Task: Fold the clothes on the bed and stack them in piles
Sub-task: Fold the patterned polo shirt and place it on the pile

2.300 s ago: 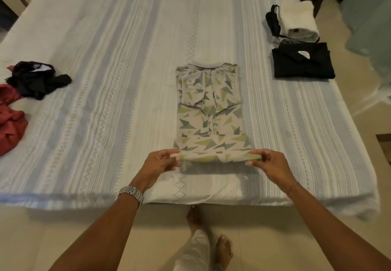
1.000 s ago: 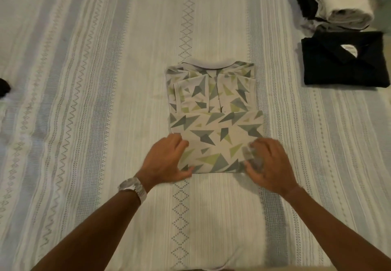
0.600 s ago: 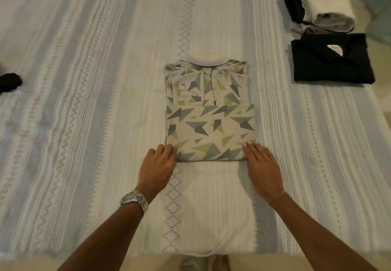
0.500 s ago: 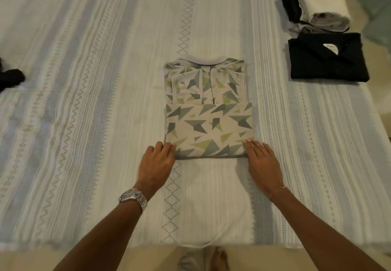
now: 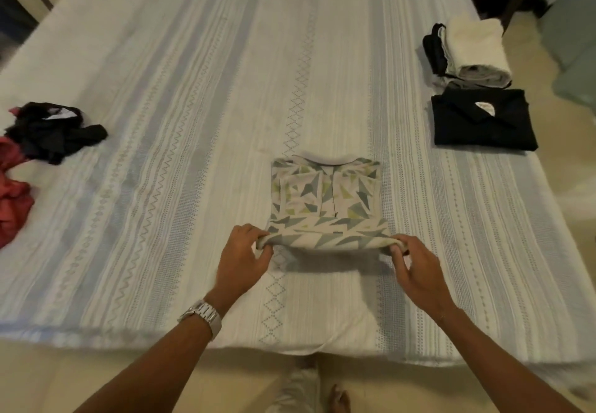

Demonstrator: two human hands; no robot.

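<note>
Seen from the head camera, a person stands at the near edge of a bed [image 5: 193, 122] covered in a white and pale-blue striped spread, with a partly folded shirt [image 5: 325, 193] printed in grey and green triangles lying near the middle of that edge, its collar pointing toward the far side. The left hand [image 5: 243, 256] pinches the shirt's near left corner between thumb and curled fingers, while the right hand [image 5: 416, 267] pinches the near right corner the same way; the near fold is lifted off the spread and casts a shadow beneath it, while the collar end lies flat on the bed. A metal wristwatch [image 5: 203, 314] sits on the left wrist. Along the bed's right edge, a folded black shirt [image 5: 480, 122] lies flat, and just beyond it, toward the far right corner, sits a pile of folded clothes [image 5: 474, 54] topped by a cream-coloured piece. At the left edge, a crumpled black garment [image 5: 54, 132] lies unfolded, touching a rumpled red garment [image 5: 13, 193] that is partly cut off by the frame. Below the bed's near edge, a pale trouser leg and a bare foot [image 5: 338, 399] show on the light floor.
</note>
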